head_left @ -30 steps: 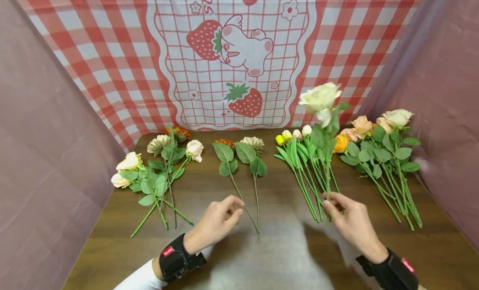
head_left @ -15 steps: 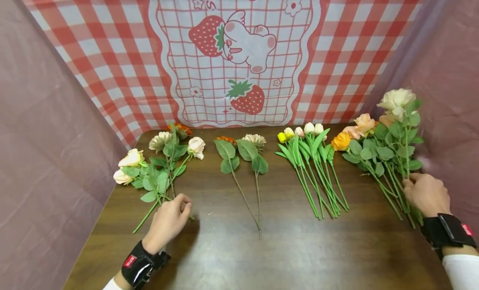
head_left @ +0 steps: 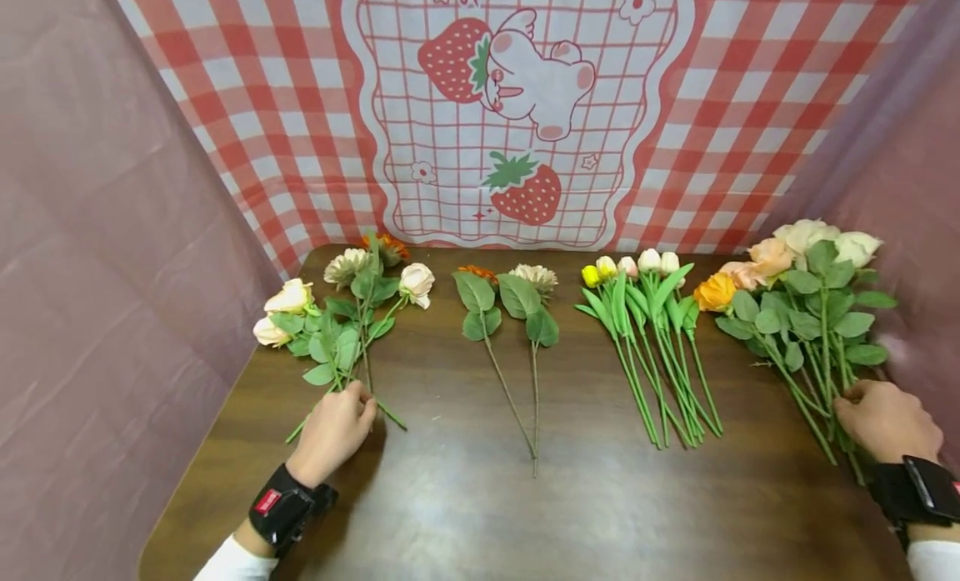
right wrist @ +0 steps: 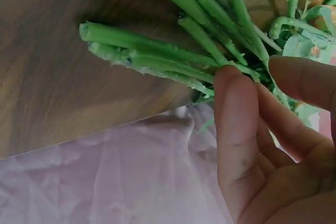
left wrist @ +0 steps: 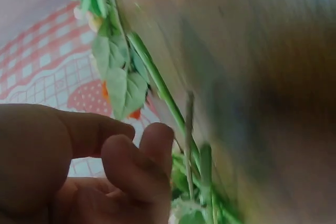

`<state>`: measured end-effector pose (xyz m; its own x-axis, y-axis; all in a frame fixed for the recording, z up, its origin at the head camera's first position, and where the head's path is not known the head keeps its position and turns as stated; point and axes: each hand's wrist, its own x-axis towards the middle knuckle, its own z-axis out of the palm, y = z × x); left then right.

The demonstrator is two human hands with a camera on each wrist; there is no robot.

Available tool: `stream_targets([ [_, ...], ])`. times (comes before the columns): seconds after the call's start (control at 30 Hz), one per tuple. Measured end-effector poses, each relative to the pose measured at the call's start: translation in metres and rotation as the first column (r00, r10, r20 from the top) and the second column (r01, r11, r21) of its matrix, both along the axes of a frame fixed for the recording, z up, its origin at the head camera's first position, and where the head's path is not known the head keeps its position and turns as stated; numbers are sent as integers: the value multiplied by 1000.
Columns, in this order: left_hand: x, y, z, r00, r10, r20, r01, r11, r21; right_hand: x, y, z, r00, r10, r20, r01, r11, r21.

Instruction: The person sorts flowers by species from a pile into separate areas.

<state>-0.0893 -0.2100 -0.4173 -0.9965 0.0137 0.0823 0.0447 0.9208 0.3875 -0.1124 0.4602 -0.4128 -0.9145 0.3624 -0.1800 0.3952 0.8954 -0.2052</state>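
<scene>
My left hand [head_left: 334, 427] is over the lower stems of the left flower pile, its fingers loosely curled. In the left wrist view its fingers [left wrist: 134, 156] hold nothing and sit beside the green stem [left wrist: 163, 90] and a thin brown one. That pile has cream roses [head_left: 290, 297], a pale daisy-like flower [head_left: 347, 267] and an orange one [head_left: 387, 249]. My right hand [head_left: 891, 420] is at the rose stems [head_left: 823, 348] on the far right. In the right wrist view its thumb [right wrist: 236, 119] touches the stems, with thumb and forefinger parted. White roses [head_left: 806, 234] top this bunch.
Two brown-stemmed flowers [head_left: 536, 373] lie mid-table, stem ends crossing. Green-stemmed tulips [head_left: 660, 339] lie right of them, close to an orange rose [head_left: 715, 292]. A checked strawberry cloth [head_left: 525, 193] hangs behind the table [head_left: 600, 514], with pinkish drapes [head_left: 97, 256] at both sides.
My right hand has carried a white rose from above the tulips to the right bunch, where it now lies. My left hand has moved left from the middle flowers to the left pile.
</scene>
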Motion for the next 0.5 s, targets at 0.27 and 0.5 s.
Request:
stream_targets([
  [0.27,-29,-6,-7,994,39,98,-26,991,-129,8,-37,8,986,-6,-165,4,1000,-14],
  [0.5,-45,-8,-10,978,46,204,-25,995,-100,25,-96,26,921,211,-326,-237,971,-42],
])
